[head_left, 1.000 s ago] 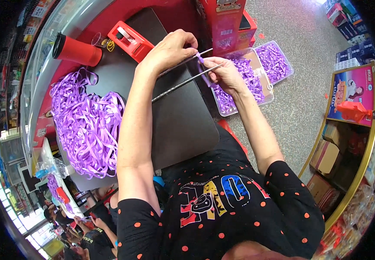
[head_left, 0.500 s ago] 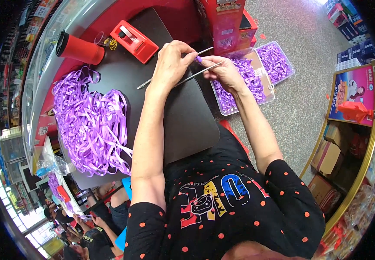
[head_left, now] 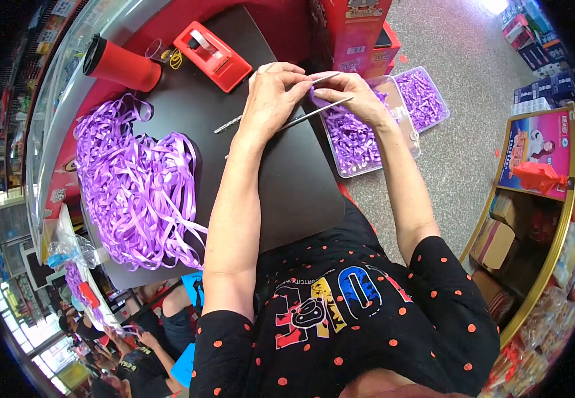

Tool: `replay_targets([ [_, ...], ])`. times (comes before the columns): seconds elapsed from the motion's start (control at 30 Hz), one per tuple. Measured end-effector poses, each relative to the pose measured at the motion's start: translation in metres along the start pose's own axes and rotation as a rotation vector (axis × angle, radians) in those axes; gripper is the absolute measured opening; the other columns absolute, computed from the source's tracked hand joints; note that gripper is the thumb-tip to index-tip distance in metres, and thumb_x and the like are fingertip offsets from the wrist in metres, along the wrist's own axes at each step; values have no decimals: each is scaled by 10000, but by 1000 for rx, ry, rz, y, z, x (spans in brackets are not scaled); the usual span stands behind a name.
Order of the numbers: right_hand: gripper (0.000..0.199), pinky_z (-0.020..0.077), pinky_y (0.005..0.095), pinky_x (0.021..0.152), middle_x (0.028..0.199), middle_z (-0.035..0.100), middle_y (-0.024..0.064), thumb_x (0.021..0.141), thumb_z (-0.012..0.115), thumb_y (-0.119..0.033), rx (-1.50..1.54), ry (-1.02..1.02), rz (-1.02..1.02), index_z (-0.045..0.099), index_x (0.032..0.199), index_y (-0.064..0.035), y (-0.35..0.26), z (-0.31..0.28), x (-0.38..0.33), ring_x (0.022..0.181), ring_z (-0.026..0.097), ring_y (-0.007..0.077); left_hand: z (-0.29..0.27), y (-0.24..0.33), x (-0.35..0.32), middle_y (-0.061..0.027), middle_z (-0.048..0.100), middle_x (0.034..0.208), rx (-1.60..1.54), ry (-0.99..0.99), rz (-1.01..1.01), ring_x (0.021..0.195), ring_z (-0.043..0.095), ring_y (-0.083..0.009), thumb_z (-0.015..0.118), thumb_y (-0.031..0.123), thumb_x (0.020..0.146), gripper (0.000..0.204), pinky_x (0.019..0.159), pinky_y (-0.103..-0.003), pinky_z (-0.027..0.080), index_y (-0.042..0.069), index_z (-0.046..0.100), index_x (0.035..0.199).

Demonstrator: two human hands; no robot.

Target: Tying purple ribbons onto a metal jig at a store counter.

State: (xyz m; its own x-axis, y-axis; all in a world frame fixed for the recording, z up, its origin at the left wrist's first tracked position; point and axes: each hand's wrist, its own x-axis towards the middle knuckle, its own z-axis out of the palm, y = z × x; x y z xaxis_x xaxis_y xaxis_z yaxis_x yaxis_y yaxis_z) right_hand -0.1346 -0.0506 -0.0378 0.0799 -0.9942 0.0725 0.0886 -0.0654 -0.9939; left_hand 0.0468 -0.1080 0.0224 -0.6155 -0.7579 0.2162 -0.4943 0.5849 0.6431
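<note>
Now — left hand (head_left: 271,93) | right hand (head_left: 354,93) — fingers pinching metal rods (head_left: 300,118)

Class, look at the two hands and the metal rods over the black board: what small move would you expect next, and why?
Probably the right hand winds its purple ribbon piece around the thin metal rods that the left hand steadies. Both hands meet at the rod tips, above the clear tray of purple ribbon pieces.

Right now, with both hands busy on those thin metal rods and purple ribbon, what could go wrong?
The left hand and right hand pinch two metal rods close together, so a pointed end might jab a finger. The clear tray of ribbon pieces juts past the black table edge; a nudge could tip it. The loose purple ribbon pile could tangle.
</note>
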Motion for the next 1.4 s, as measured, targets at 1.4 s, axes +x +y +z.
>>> replay_targets([
  [1.4,255,514,369,774,883,677,166,748,663,-247,-601,386,348,707,938,-83,208,-28,-77,833,668,301,2,-3,0,-76,666,1034,28,22,38,1064,562,-221,662,231,821,238,947,-330,405,22,712,923],
])
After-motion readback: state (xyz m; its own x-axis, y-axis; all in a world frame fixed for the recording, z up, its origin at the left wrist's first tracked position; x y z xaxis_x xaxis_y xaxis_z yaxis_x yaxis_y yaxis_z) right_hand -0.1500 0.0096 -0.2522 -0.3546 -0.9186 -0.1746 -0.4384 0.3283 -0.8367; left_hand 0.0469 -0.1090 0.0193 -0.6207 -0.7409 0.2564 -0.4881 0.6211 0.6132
